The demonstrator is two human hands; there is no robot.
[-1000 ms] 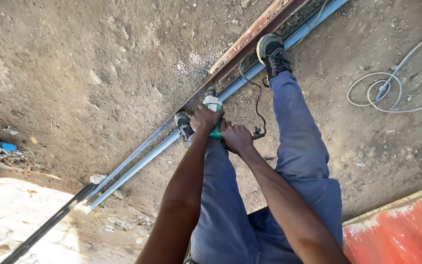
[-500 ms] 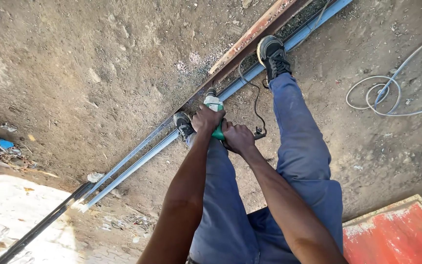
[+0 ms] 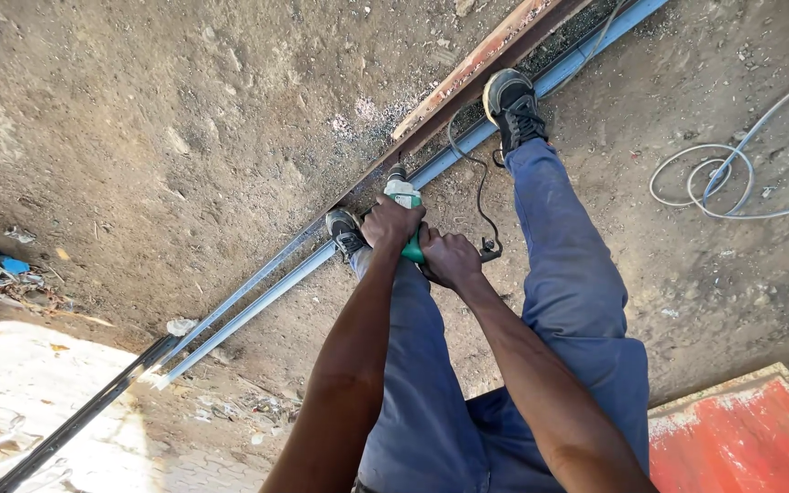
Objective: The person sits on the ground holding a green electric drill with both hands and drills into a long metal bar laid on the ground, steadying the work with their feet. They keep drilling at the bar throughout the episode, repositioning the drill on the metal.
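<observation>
two hands (image 3: 393, 224), one green grinder (image 3: 405, 196), two shoes (image 3: 513, 105), perhaps three rails (image 3: 257, 306).

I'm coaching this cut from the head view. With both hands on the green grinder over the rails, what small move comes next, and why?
Probably ease the green grinder straight down onto the grey rail. The left hand and right hand both grip it, a shoe pins the rail beside it, and its black cord lies off to the side.
</observation>
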